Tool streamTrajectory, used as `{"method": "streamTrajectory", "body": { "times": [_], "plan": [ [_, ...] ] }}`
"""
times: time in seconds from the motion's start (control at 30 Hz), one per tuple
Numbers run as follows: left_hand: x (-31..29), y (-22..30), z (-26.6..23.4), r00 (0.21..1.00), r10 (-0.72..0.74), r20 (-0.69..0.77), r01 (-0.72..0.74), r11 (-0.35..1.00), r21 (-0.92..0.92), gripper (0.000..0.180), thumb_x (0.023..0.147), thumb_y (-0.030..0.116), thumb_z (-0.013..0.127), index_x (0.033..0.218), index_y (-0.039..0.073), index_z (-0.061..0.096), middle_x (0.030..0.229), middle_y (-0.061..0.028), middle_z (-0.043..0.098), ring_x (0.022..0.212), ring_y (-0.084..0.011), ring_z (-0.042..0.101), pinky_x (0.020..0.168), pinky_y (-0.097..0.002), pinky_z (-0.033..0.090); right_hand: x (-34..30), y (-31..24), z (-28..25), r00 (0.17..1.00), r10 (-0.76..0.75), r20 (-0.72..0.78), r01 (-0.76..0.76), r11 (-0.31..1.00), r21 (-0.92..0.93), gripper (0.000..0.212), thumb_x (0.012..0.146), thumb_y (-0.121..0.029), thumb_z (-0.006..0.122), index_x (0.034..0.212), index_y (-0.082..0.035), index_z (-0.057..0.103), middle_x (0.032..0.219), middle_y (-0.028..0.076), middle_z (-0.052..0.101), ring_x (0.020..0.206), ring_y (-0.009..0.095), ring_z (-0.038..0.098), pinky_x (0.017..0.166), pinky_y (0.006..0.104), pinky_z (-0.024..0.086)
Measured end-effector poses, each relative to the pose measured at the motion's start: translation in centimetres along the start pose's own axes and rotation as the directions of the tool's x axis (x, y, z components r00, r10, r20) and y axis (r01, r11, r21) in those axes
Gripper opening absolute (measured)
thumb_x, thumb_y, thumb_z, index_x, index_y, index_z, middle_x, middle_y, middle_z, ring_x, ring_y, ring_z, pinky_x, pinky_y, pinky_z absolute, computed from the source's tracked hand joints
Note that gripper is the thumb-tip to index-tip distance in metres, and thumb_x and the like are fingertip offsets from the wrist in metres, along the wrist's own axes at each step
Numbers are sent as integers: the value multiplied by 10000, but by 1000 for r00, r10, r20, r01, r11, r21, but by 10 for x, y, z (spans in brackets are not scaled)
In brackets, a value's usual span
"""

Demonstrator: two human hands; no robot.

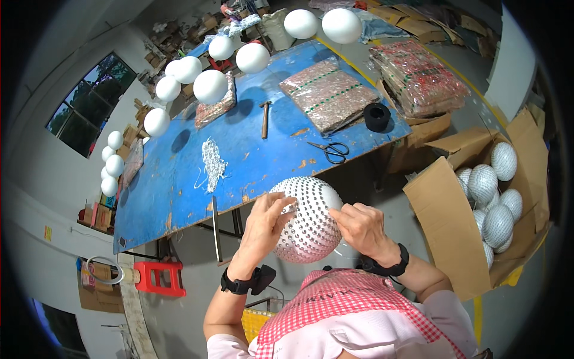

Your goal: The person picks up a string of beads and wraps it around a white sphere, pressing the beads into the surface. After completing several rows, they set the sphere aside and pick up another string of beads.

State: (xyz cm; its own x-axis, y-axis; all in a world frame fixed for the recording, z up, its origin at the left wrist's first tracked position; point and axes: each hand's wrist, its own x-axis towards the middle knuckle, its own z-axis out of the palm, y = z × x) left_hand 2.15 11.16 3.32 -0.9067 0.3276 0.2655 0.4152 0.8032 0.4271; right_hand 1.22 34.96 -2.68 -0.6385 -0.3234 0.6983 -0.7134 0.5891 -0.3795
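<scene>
I hold a white foam ball (310, 224) covered in small shiny sequin dots, just in front of the blue table's near edge. My left hand (266, 222) grips its left side with fingers spread over the top. On the ball's right side my right hand (362, 227) pinches at the surface with fingertips together. Both wrists wear black bands.
The blue table (239, 149) carries a pile of silvery pins (213, 163), a hammer (265, 117), scissors (330, 149), a black tape roll (376, 116) and sequin sheet stacks (327, 94). Plain white balls (210, 85) hang above. A cardboard box (445, 221) at right holds finished balls (496, 224). A red stool (158, 277) stands lower left.
</scene>
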Motion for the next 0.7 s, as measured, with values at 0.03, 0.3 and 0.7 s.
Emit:
{"method": "streamTrajectory", "body": {
  "times": [0.03,0.3,0.7],
  "plan": [
    [1,2,0,998,-44,43,48,996,-76,536,788,283,751,1254,98,563,1304,-208,514,1184,-377,500,910,-441,466,1,0,0,1000,-13,1,13,1000,-4,251,687,-40,697,933,-86,698,664,31,543,564,210,530,498,334,430],
    [5,28,7,985,52,167,-93,965,246,683,783,264,739,1401,237,449,1453,-275,334,1368,-460,288,1093,-550,277,2,6,3,999,-36,16,36,999,-24,241,688,-45,678,925,-90,693,680,24,543,593,200,535,501,328,440],
    [26,36,10,957,113,267,-158,975,154,415,879,95,608,1282,193,597,1309,-202,466,1278,-440,393,1043,-542,332,-6,16,11,993,29,-112,-21,997,74,196,710,-38,687,901,-78,695,686,36,566,645,222,549,560,332,466]
  ]
}}
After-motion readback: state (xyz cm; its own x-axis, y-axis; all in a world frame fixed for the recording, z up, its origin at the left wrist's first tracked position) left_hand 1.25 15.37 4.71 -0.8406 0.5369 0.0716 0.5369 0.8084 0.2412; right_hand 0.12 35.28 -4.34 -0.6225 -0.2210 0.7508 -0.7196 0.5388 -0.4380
